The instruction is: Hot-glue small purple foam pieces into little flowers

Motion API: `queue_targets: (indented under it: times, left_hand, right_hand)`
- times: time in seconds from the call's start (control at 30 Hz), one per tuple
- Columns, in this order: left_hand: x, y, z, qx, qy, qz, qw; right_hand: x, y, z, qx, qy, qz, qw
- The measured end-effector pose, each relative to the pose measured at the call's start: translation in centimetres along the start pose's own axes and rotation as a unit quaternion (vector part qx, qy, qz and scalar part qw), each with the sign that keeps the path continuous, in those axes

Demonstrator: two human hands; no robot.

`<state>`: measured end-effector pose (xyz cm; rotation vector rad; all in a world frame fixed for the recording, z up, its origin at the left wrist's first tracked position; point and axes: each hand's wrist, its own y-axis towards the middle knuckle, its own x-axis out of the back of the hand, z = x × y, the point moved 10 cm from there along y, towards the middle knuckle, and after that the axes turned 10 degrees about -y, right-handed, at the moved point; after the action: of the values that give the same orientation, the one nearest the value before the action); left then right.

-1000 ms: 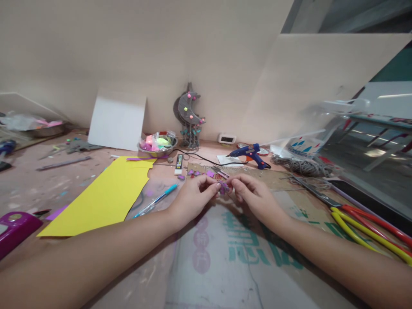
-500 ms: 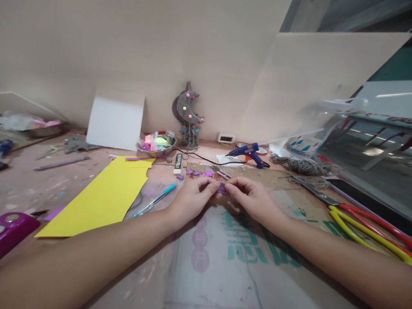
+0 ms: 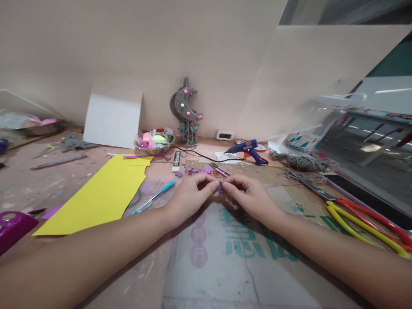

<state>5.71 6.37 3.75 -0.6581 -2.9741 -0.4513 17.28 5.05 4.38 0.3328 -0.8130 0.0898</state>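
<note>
A small purple paper flower [image 3: 220, 188] sits pinched between my two hands, over the printed sheet on the table. My left hand [image 3: 192, 194] grips its left side with thumb and fingertips. On the other side, my right hand [image 3: 247, 195] holds it the same way. The fingers partly cover the flower, so its full shape is hidden. Just beyond the hands lie several purple cut-out pieces [image 3: 207, 170] and a craft knife [image 3: 220, 170] on a strip of cardboard [image 3: 254, 174].
Left are yellow paper [image 3: 96, 189], a blue pen [image 3: 153, 198] and a magenta tool [image 3: 14, 229]. Behind stand a bowl of clay [image 3: 155, 148], a moon ornament [image 3: 186, 105] and a blue glue gun [image 3: 247, 150]. Right are scissors [image 3: 334, 199], a phone [image 3: 370, 199] and grey yarn [image 3: 296, 161].
The view has shifted slightly, so the scene sits a little higher and further left. Both hands keep their pinch on the purple flower.
</note>
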Motion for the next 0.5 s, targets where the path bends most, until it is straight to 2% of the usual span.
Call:
queue_targets:
  times: [0.3,0.5]
  left_hand:
    - [0.2,0.1,0.3,0.008,0.001,-0.002,1.000]
    - [0.3,0.2,0.6,0.019,0.001,-0.014,1.000]
  right_hand:
    - [0.5,-0.1,0.6,0.004,-0.011,-0.018,1.000]
    - [0.0,-0.2,1.4,0.043,-0.050,0.000,0.998]
